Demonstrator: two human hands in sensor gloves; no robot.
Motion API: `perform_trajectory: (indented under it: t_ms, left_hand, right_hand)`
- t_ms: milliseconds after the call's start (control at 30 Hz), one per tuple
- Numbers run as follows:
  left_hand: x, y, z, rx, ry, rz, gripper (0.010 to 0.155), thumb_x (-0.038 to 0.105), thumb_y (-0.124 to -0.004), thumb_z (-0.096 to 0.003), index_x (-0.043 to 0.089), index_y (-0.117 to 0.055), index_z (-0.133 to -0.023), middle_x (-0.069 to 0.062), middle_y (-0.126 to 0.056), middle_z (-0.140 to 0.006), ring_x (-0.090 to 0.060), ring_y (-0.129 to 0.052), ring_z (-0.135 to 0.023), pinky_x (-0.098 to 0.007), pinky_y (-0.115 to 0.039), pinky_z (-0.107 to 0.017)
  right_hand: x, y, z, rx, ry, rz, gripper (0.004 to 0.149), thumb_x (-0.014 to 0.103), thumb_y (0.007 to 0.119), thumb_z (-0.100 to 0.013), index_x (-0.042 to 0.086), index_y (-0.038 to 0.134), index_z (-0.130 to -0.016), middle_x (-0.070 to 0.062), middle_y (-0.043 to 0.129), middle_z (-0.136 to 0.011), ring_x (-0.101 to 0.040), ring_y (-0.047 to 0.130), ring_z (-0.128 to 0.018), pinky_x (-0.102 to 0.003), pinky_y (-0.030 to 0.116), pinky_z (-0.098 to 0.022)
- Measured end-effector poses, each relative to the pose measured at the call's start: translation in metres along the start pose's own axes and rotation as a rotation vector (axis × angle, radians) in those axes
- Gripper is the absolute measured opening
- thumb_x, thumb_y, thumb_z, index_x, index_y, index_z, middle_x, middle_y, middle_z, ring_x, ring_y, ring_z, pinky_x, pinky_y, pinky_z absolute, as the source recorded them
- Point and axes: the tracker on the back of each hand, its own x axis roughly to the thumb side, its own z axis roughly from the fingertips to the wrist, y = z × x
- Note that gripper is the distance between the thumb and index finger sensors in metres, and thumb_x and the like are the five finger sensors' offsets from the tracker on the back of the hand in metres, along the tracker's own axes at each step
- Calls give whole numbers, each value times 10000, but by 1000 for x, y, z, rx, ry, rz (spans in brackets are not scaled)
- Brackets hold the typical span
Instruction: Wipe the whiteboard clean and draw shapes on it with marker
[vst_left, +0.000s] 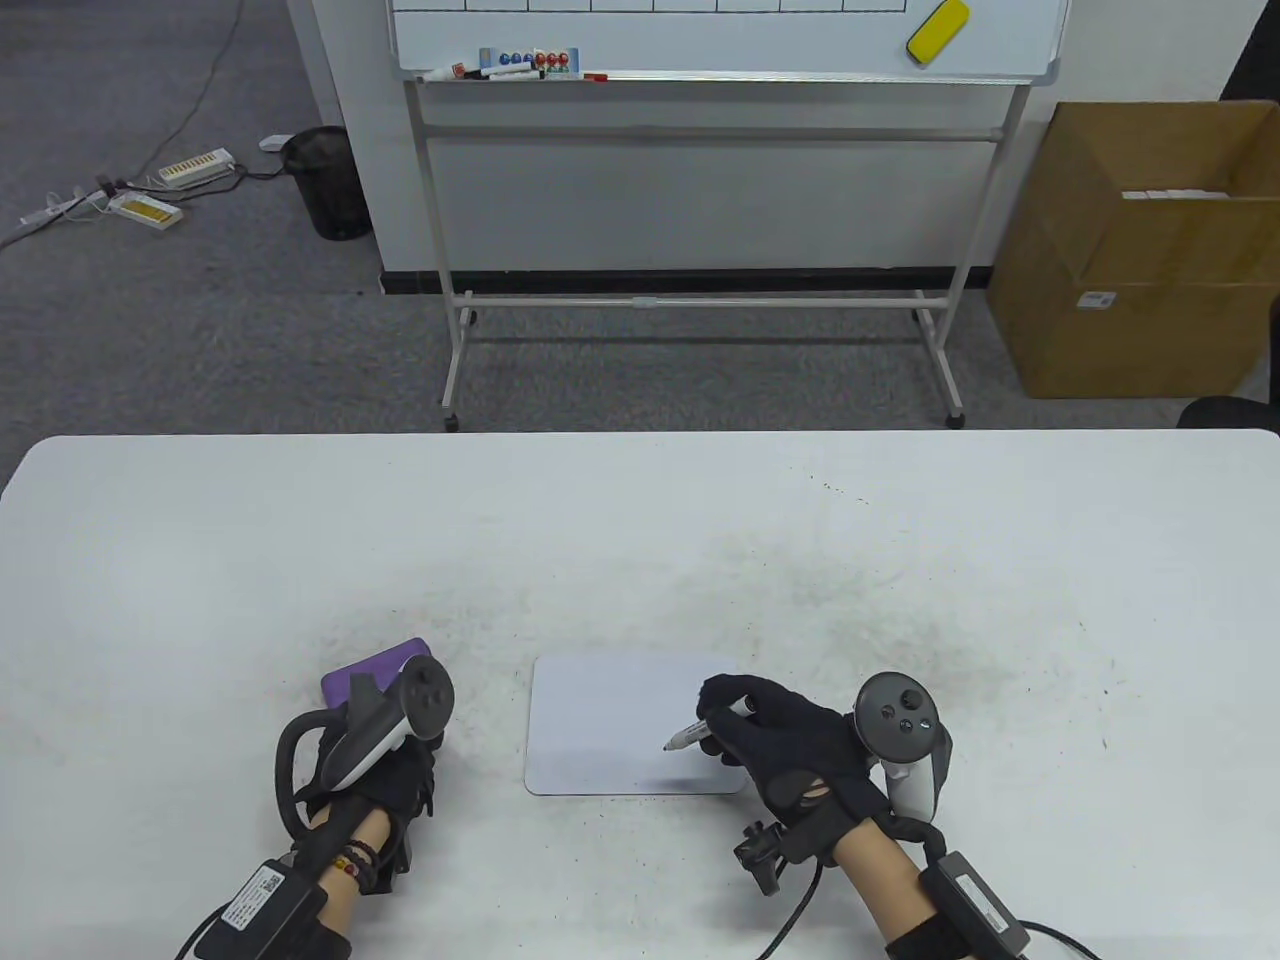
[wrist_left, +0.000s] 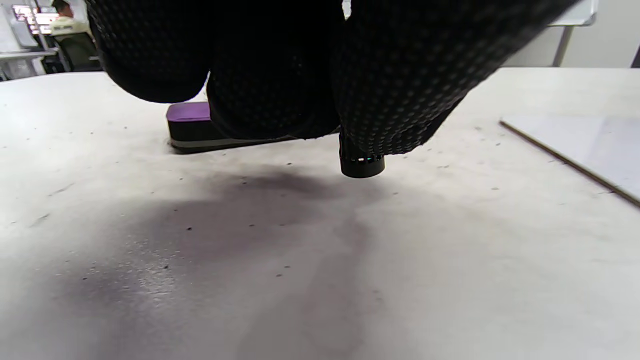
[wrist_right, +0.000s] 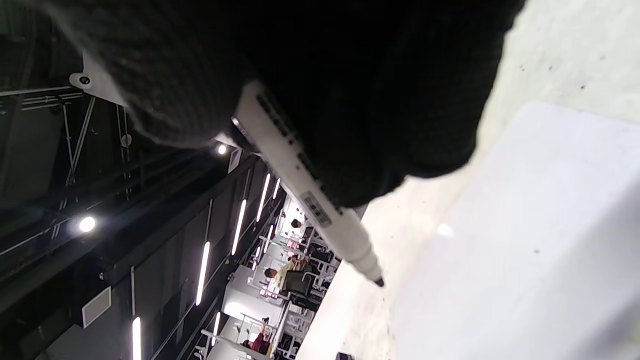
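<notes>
- Nearest me, the right hand (vst_left: 790, 740) pinches a white marker (vst_left: 715, 722) in curled fingers, tip uncapped and hovering over the small whiteboard's (vst_left: 620, 725) right half.
- Printed label bands run along the marker barrel (wrist_right: 300, 175), too blurred to read.
- Left hand (vst_left: 385, 770) rests on the worktop (vst_left: 640, 540), curled round a black cap (wrist_left: 362, 165), just in front of the purple eraser (vst_left: 375, 675).
- Board lies between both hands, blank.
</notes>
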Motion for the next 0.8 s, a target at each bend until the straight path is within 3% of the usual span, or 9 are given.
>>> perform_trajectory:
  t_ms: [300, 567, 800]
  left_hand:
    - [11, -11, -4, 25, -17, -94, 482, 301, -937, -355, 319, -876, -834, -29, -961, -801, -151, -1020, -606, -472, -851, -565]
    - [8, -14, -4, 34, -23, -78, 509, 312, -938, -348, 312, -865, -851, -25, -966, -792, -143, -1029, -598, -475, -855, -559]
    - [8, -6, 3, 4, -38, -89, 638, 402, -933, -343, 331, -759, -953, -45, -823, -1001, -233, -928, -841, -553, -753, -653]
  right_hand:
    - [-2, 2, 0, 12, 9, 14, 483, 411, 895, -360, 235, 910, -809, -81, 960, -796, -280, 1102, -566, -355, 950, -392]
    - [-3, 1, -1, 11, 7, 7, 485, 411, 895, -360, 233, 909, -811, -80, 960, -796, -282, 1101, -567, -357, 949, -393]
    - [-2, -2, 0, 3, 8, -1, 488, 414, 899, -360, 231, 907, -812, -80, 959, -797, -282, 1101, -568, -360, 947, -396]
